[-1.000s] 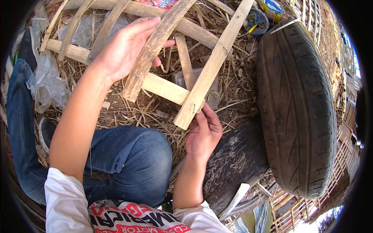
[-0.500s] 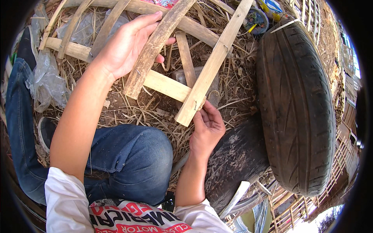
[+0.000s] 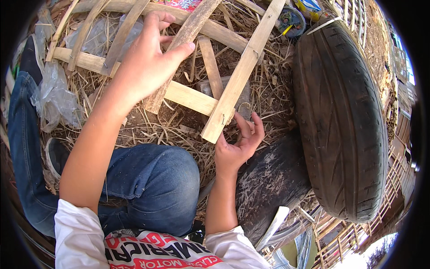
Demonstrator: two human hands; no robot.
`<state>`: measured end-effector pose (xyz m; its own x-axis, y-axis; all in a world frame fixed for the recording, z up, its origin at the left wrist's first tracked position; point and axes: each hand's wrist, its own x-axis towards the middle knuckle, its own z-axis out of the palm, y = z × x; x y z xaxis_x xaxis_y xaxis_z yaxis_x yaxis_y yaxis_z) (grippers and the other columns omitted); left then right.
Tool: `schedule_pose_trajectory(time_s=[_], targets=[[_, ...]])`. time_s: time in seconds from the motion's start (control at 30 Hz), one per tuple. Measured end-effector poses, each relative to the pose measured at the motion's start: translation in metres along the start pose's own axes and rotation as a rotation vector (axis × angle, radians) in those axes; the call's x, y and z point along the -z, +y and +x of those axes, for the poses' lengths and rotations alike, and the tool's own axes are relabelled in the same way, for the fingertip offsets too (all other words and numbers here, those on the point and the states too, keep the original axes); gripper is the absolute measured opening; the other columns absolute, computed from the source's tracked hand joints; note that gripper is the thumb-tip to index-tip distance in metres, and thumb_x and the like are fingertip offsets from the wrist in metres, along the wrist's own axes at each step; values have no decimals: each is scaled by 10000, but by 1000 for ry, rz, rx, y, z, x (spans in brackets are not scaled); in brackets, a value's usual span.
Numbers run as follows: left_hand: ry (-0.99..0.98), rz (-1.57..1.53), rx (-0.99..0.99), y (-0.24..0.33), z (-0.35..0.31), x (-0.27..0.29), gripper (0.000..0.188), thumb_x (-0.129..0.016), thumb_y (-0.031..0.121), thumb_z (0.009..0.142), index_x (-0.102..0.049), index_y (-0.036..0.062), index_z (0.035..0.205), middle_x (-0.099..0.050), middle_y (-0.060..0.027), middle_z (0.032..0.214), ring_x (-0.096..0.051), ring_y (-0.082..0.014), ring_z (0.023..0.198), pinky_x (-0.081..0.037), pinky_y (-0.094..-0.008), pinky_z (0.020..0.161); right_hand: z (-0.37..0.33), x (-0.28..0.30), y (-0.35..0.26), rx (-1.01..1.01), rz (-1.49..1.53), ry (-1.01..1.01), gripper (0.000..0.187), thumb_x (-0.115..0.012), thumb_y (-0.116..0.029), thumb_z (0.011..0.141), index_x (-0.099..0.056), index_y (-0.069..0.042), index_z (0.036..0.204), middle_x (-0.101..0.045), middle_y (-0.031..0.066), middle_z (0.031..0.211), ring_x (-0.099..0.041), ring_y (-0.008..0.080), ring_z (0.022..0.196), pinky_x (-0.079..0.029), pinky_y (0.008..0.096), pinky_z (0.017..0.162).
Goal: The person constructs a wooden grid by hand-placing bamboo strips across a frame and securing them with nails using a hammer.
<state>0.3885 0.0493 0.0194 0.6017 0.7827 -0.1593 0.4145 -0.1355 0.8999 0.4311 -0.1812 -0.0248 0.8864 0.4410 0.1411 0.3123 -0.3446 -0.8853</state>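
Note:
A frame of pale wooden slats, nailed together, stands in front of me. My left hand (image 3: 150, 62) is at its rough brown slat (image 3: 195, 28), with the thumb laid across the top and the other fingers curled at the left edge. My right hand (image 3: 237, 145) is by the near end of a smoother slat (image 3: 244, 76). Its fingers are spread, the index finger close to the corner where a crosspiece (image 3: 190, 99) meets that slat; the thumb tip is partly hidden behind the slat end. Small nails stick out of this slat.
A worn tyre (image 3: 340, 125) stands at the right, beside a dark scuffed rounded object (image 3: 273, 175). Clear plastic (image 3: 58, 96) lies at the left. A small round container (image 3: 291, 22) sits at the upper right. Dry straw covers the ground around a block (image 3: 242, 96).
My left hand has turned over, bringing its thumb from behind the rough slat to across its top. My right hand's fingers have loosened and spread at the corner. The frame has shifted slightly left.

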Motion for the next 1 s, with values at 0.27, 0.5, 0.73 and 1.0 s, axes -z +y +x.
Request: schedule_pose_trajectory(time_s=[0.27, 0.5, 0.73, 1.0], targets=[[-447, 700, -616, 22, -44, 4, 503, -750, 47, 706, -579, 89, 1178, -574, -94, 1243, -424, -318, 1341, -158, -585, 1198, -3, -6, 6, 51, -3, 74, 809, -827, -9, 715, -336, -47, 1357, -701, 103, 1079, -537, 171, 1052, -315, 369, 1023], [-513, 637, -567, 0, -38, -4, 600, -771, 18, 685, -552, 65, 1242, -639, -66, 935, -629, -261, 975, -166, -570, 1207, -3, -9, 10, 161, -50, 76, 882, -855, -32, 672, -297, -48, 1356, -683, 136, 1044, -545, 183, 1002, -411, 329, 921], [-538, 615, -598, 1, -38, -1, 644, -712, -22, 720, -539, 100, 1328, -617, -70, 849, -638, -260, 888, -163, -571, 1207, -6, -17, 14, 132, 47, 143, 860, -863, -52, 684, -300, -49, 1334, -678, 152, 1040, -579, 197, 1013, -442, 326, 926], [-319, 524, -628, 7, -24, 3, 504, -781, 153, 745, -604, 97, 1214, -629, -52, 904, -624, -206, 864, -338, -466, 1110, -7, -18, 17, 125, 42, 148, 892, -891, -86, 652, -300, -60, 1319, -670, 150, 1042, -579, 198, 1021, -443, 327, 942]])
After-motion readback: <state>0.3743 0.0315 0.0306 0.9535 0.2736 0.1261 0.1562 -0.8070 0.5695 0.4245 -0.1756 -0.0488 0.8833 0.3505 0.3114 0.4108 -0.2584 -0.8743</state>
